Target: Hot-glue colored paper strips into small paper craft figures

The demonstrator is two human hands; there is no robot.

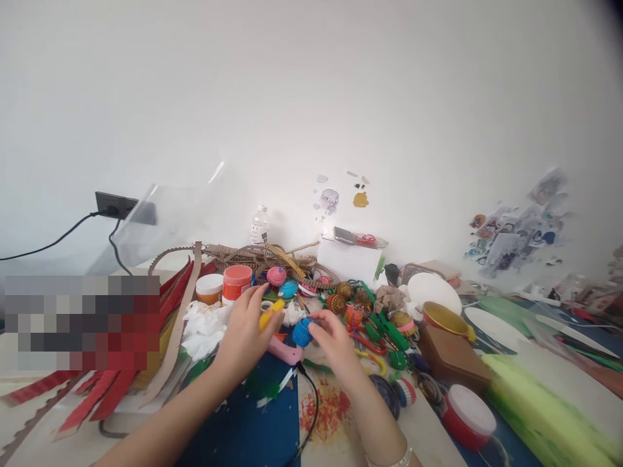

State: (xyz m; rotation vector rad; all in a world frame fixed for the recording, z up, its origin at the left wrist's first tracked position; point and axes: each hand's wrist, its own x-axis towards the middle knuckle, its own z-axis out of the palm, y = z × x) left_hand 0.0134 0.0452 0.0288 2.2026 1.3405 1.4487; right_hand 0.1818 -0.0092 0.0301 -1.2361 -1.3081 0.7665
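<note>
My left hand [244, 337] grips a yellow tool [270, 313] that points right, over a pink glue gun [287, 352] lying on the table. My right hand [331, 339] pinches a small blue corrugated paper roll [302, 332] close to the yellow tool's tip. Both hands work above a blue sheet [253, 425]. Just beyond them lie more paper rolls, one pink [276, 275] and one turquoise [288, 288].
Two paint jars [236, 281] stand left of the hands, beside white crumpled paper [207, 327]. Red and brown corrugated strips [104, 395] spread at left. Green pieces [387, 331], a gold bowl [445, 318], a brown box [455, 363] and a red-lidded jar [467, 417] sit at right. A water bottle [259, 227] stands by the wall.
</note>
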